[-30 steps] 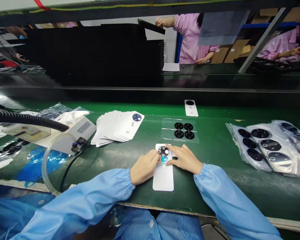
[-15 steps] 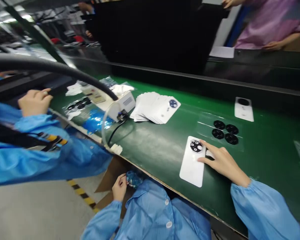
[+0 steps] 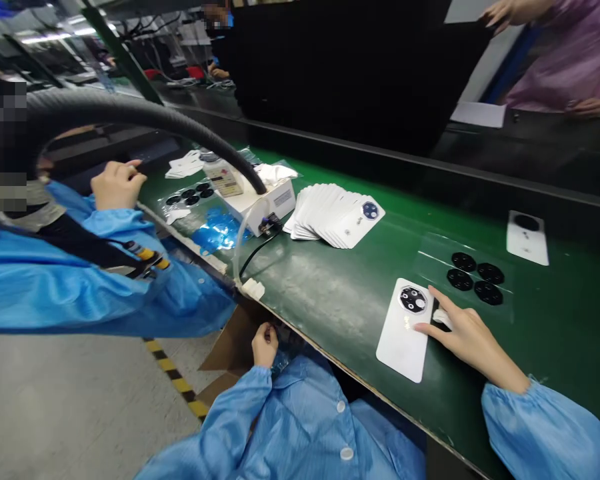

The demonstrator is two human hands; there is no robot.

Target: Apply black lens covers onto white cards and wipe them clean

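A white phone back cover (image 3: 404, 347) with a round black camera ring lies flat near the table's front edge. Beside its right edge, my right hand (image 3: 473, 337) has its index finger and thumb stretched apart, both touching the cover's side. Something white, perhaps a finger cot, shows between those fingers. Below the table edge, my left hand (image 3: 265, 345) is closed over a cardboard box (image 3: 230, 343); what its fingers hold is hidden. Crumpled bluish clear film (image 3: 281, 360) shows just beneath that hand. Behind the cover, round black camera rings (image 3: 489, 293) sit on a clear sheet.
A fanned stack of white covers (image 3: 330, 213) lies by a white device (image 3: 275, 203) with a black hose (image 3: 180, 117). Another cover (image 3: 527, 240) is at far right. A co-worker's blue sleeve (image 3: 105, 280) and hand (image 3: 117, 187) are at left, near blue film (image 3: 217, 230).
The whole view has shifted, moving most things rightward in the picture. My left hand has closed more, and the blue film now shows lower beneath it. My right hand stays at the cover.
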